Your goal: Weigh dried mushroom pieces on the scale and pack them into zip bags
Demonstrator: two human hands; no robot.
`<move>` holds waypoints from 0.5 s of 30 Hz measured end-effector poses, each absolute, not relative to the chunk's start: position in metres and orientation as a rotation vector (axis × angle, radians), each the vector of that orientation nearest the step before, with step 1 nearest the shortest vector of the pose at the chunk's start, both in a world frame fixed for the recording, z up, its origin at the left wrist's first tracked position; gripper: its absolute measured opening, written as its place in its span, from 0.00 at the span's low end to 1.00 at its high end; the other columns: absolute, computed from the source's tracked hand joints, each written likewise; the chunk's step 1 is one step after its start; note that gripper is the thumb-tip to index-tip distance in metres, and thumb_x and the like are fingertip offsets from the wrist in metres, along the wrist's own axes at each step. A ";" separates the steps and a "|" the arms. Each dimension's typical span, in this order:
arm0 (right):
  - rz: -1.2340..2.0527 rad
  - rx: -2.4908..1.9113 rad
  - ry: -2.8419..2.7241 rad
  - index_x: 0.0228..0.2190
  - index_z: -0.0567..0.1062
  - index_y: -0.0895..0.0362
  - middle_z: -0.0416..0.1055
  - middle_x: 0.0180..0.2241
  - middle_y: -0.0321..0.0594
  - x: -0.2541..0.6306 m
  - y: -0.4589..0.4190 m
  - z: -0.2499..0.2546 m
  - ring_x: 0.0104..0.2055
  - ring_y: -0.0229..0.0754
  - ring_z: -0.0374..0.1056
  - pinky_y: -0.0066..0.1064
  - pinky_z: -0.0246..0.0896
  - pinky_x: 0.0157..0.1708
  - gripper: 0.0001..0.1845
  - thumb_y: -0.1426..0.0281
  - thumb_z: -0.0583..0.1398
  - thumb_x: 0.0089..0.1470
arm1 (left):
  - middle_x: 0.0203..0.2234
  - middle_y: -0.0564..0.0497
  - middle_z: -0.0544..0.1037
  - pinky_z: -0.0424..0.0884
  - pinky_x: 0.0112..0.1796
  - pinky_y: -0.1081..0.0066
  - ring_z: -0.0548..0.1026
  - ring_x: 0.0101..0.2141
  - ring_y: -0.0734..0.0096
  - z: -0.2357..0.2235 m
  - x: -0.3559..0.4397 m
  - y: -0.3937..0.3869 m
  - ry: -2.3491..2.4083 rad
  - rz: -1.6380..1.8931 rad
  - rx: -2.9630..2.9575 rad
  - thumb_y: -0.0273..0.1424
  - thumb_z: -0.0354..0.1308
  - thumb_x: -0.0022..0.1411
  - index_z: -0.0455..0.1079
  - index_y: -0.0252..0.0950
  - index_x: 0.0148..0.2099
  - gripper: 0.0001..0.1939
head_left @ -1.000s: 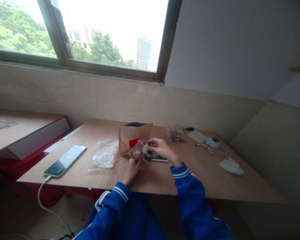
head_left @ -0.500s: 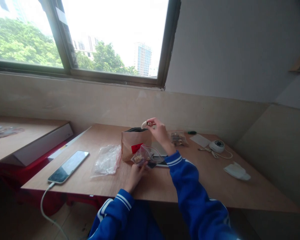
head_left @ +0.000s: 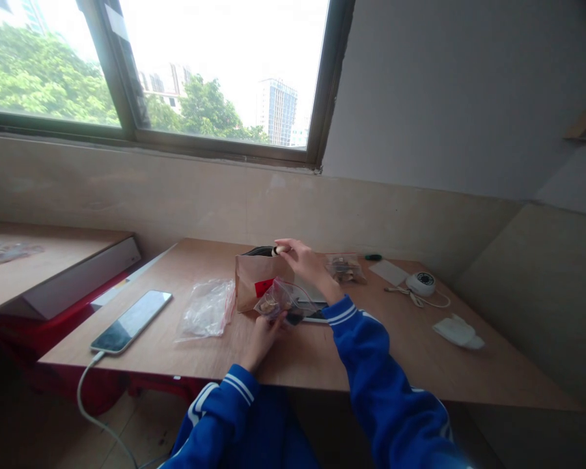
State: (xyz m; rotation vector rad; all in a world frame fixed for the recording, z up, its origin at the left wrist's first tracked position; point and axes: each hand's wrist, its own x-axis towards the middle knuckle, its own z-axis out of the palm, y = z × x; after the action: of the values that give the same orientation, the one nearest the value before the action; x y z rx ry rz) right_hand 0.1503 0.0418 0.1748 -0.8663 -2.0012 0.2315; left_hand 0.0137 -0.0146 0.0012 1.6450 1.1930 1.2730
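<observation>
My right hand (head_left: 305, 260) pinches a small pale, rounded piece with a dark band (head_left: 280, 249) at the mouth of a brown paper bag (head_left: 249, 273). The bag stands upright, its dark opening upward and a red label (head_left: 264, 288) on its front. My left hand (head_left: 264, 339) is closed on a clear zip bag (head_left: 277, 298) that holds small brownish pieces. This zip bag is in front of the paper bag. Behind my right wrist, partly covered, lies a flat light-coloured object (head_left: 316, 316) whose kind I cannot make out.
Clear plastic bags (head_left: 208, 309) and a phone (head_left: 131, 321) on a white cable lie to the left. On the right are another filled zip bag (head_left: 346, 268), a green-handled tool (head_left: 372, 257), a white card (head_left: 389, 272), a white dome camera (head_left: 421, 284) and a crumpled white item (head_left: 458, 332).
The pale piece in my right hand has turned, so its dark band now faces left. My left hand still holds the zip bag, and the view has shifted slightly.
</observation>
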 end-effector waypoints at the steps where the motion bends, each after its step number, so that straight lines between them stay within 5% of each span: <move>1: 0.257 -0.878 -1.977 0.44 0.72 0.55 0.75 0.40 0.41 0.149 0.044 0.174 0.43 0.41 0.71 0.34 0.64 0.46 0.11 0.70 0.57 0.58 | 0.35 0.46 0.81 0.73 0.38 0.68 0.78 0.37 0.62 0.003 0.014 -0.016 1.197 1.253 1.642 0.42 0.53 0.59 0.75 0.35 0.42 0.18; 9: 0.351 -0.865 -1.898 0.36 0.73 0.54 0.75 0.37 0.39 0.153 0.048 0.171 0.40 0.39 0.71 0.33 0.65 0.43 0.06 0.67 0.60 0.55 | 0.37 0.45 0.81 0.72 0.41 0.67 0.77 0.40 0.61 0.008 0.014 -0.017 1.192 1.276 1.651 0.40 0.53 0.59 0.75 0.35 0.43 0.17; 15: 0.392 -0.744 -1.965 0.32 0.74 0.56 0.74 0.40 0.40 0.158 0.036 0.175 0.46 0.40 0.69 0.33 0.62 0.49 0.03 0.71 0.59 0.55 | 0.30 0.45 0.81 0.74 0.31 0.70 0.78 0.33 0.61 0.008 0.015 -0.018 1.195 1.239 1.588 0.43 0.53 0.59 0.76 0.33 0.40 0.19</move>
State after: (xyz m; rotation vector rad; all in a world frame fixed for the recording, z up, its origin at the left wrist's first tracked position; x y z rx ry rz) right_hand 0.1579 0.0363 0.1754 -0.7440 -1.9654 0.3917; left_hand 0.0150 -0.0184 0.0077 1.5878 1.1951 1.2387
